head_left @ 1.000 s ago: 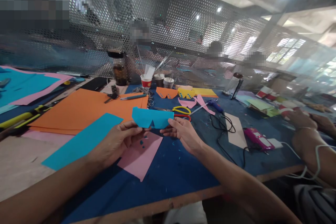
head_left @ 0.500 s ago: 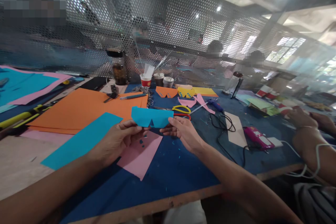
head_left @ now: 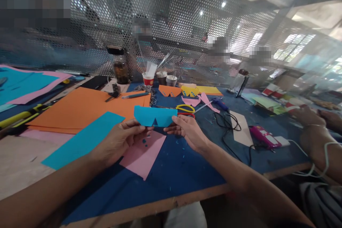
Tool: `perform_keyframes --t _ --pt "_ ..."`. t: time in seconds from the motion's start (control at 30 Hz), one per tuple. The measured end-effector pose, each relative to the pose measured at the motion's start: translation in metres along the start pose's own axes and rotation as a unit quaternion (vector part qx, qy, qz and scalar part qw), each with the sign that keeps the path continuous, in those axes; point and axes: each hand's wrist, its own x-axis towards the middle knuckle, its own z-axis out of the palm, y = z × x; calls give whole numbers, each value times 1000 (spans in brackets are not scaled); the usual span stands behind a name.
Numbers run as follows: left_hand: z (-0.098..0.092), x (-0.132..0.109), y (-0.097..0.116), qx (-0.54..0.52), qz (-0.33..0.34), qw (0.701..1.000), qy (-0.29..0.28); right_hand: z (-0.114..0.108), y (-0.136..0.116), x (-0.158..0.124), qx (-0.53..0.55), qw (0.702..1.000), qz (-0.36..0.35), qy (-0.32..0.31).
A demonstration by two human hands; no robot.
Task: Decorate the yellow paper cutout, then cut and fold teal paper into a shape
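Between my two hands a blue paper mask cutout (head_left: pixel 156 114), shaped like eyeglasses with a small notch at the bottom middle, is held up above the table. My left hand (head_left: pixel 121 139) pinches its lower left corner. The thumb and fingers of my right hand (head_left: pixel 188 130) grip its right end. Below lies a pink paper sheet (head_left: pixel 144 156) with small blue scraps on it. A blue paper strip (head_left: pixel 85 142) rests left of my left hand. Just behind the cutout are scissors (head_left: pixel 185 108) with yellow and red handles, partly hidden.
Orange sheets (head_left: pixel 64 107) carry a pen (head_left: pixel 136 95). Farther back stand a lidded jar (head_left: pixel 120 67), paper cups (head_left: pixel 148 79), and orange (head_left: pixel 169 91) and yellow cutouts (head_left: pixel 190 90). A glue gun (head_left: pixel 221 104) and its black cable lie right, near a pink device (head_left: pixel 264 137). A co-worker's arm (head_left: pixel 311 128) reaches in.
Both hands keep the same hold on the blue cutout, which appears very slightly higher. The camera view has shifted a little; nothing was let go.
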Motion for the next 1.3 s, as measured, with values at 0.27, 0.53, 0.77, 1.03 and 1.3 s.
perform_keyframes --t 0.27,0.53,0.77,1.03,1.3 --pt "3 -1 3 6 2 1000 -12 2 -4 -4 -3 1000 2 -7" --pt "4 -1 3 0 1 1000 -16 4 -3 -5 -19 1000 8 -7" --pt "6 -2 5 -16 -4 1000 0 4 -2 -6 -69 997 -4 19" --pt "6 -3 6 3 5 1000 18 3 0 -5 -84 996 -8 26" --pt "5 -4 5 1 -5 1000 -3 4 -3 -4 -99 995 -21 24"
